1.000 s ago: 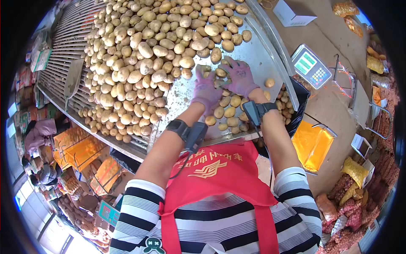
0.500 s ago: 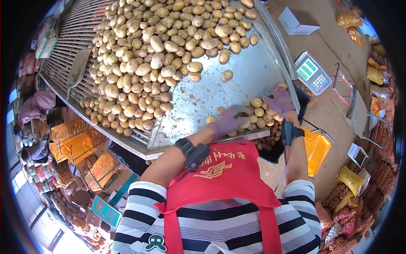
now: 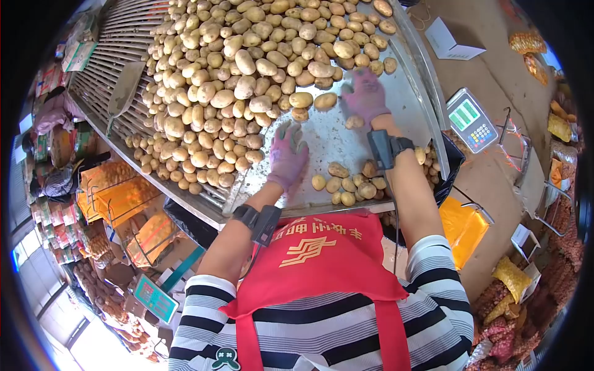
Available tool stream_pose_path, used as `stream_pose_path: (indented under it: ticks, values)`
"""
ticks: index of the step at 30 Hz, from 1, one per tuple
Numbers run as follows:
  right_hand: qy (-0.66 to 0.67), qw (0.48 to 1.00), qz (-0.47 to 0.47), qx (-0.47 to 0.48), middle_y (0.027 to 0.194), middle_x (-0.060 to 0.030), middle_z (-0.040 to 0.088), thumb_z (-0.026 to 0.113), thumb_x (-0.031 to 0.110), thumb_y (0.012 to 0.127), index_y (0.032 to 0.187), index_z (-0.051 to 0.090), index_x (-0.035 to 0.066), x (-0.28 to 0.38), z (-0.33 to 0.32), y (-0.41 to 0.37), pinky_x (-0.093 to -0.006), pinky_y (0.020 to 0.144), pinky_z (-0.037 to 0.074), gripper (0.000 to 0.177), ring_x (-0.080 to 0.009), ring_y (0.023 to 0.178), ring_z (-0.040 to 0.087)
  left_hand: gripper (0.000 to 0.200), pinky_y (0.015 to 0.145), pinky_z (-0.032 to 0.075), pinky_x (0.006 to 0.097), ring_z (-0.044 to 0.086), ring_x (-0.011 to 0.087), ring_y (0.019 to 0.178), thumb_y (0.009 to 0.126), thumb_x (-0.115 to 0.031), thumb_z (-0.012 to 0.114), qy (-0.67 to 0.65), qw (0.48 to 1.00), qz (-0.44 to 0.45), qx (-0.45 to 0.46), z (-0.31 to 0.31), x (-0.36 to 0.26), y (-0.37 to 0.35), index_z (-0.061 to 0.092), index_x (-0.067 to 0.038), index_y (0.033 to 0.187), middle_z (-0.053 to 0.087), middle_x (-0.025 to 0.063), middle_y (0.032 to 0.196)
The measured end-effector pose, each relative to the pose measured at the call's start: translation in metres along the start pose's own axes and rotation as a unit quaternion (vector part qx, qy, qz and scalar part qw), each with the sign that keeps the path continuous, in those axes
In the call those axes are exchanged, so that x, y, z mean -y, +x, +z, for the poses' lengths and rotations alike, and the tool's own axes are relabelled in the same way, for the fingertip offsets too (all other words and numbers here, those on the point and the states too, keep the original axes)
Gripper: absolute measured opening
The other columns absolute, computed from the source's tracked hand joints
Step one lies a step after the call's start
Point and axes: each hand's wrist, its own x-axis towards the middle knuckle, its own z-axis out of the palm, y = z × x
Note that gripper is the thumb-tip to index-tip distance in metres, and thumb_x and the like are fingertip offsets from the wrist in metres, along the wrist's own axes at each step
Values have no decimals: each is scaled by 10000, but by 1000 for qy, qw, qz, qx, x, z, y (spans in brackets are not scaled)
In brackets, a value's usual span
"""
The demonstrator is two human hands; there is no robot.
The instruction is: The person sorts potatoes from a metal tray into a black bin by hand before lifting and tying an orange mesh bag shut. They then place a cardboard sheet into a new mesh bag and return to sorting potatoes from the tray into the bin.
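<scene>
A large heap of potatoes [image 3: 216, 93] lies on a metal sorting table [image 3: 315, 148]. My left hand [image 3: 288, 157], in a purple glove, rests near the heap's lower right edge with its fingers apart and nothing in it. Farther up and to the right, my right hand [image 3: 365, 96], gloved too, reaches over the bare metal beside the heap, fingers spread. One potato [image 3: 354, 122] lies just below its palm. A small group of potatoes [image 3: 348, 185] sits at the near edge, partly hidden by my right forearm.
A digital scale [image 3: 471, 120] stands right of the table, and a second scale [image 3: 156, 298] is at lower left. An open white box [image 3: 455, 40] lies at upper right. Orange bags [image 3: 464, 229] hang on both sides. A person's sleeve [image 3: 55, 114] shows at far left.
Both hands have left the small group at the near edge. My left hand moved up and left, my right hand up and left toward the heap. The view shifted slightly.
</scene>
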Motion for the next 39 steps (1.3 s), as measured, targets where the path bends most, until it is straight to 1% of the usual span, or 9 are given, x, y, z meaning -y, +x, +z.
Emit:
stream_pose_path:
  ticks: [5,11,14,16,23,27,31,36,39]
  values:
    - [-36,988,-99,-112,1375,-127,433,705,253,742,1287,480,176,-61,20,1,-410,960,460,595,-331,1171,509,646,985,442,449,472,401,1207,730,-211,690,71,992,-30,99,-5,-13,31,473,-191,1339,322,175,1437]
    - [-13,998,-5,65,1326,-90,487,719,382,723,1190,571,201,-43,13,-32,-405,1016,367,523,-284,1210,435,590,937,473,453,524,402,1127,749,-258,676,141,976,-14,165,1,-21,39,481,-191,1302,349,165,1416]
    - [10,985,-169,-22,1180,-62,541,719,374,704,1009,645,170,-47,31,-77,-453,1024,341,374,-288,1175,450,537,918,480,446,529,383,1114,752,-254,670,139,983,-23,116,12,-22,33,503,-186,1258,405,164,1348]
    - [-6,989,-142,-29,1169,-64,542,723,366,698,999,644,163,-55,28,-101,-459,1026,336,371,-291,1171,451,519,920,468,449,512,380,1106,730,-258,693,154,975,72,147,20,-12,25,536,-174,1218,439,180,1245]
    - [-54,996,41,-50,1199,-74,525,734,370,686,1057,630,151,-133,29,-203,-479,1036,307,443,-300,1186,432,632,989,443,430,490,387,1154,702,-325,719,34,962,33,269,9,-23,-38,511,-164,1276,423,179,1262]
    - [-87,977,101,-166,1231,-108,504,738,387,696,1142,605,111,-109,26,-230,-464,1015,333,541,-304,1225,397,844,1006,427,436,468,403,1194,661,-408,743,19,954,26,299,12,-21,-62,392,-182,1395,367,210,1350]
    - [92,973,-53,-207,1193,-102,533,717,325,734,1219,549,106,-29,44,-213,-436,979,376,558,-300,1117,490,938,994,443,425,479,407,1185,657,-377,767,55,947,10,317,15,-29,-64,311,-108,1431,346,210,1354]
    - [-16,982,-105,157,1100,-123,578,701,232,746,1159,576,102,50,46,-181,-425,923,431,450,-257,1068,566,1057,990,447,429,464,419,1176,610,-328,812,37,962,8,270,31,-24,-80,219,-33,1434,314,253,1313]
    - [144,981,-2,128,1026,-138,596,703,221,756,1073,603,96,37,55,-175,-412,877,471,355,-262,1006,604,1056,979,451,432,461,422,1165,606,-308,818,-20,959,-68,274,32,-25,-88,216,-39,1431,314,260,1296]
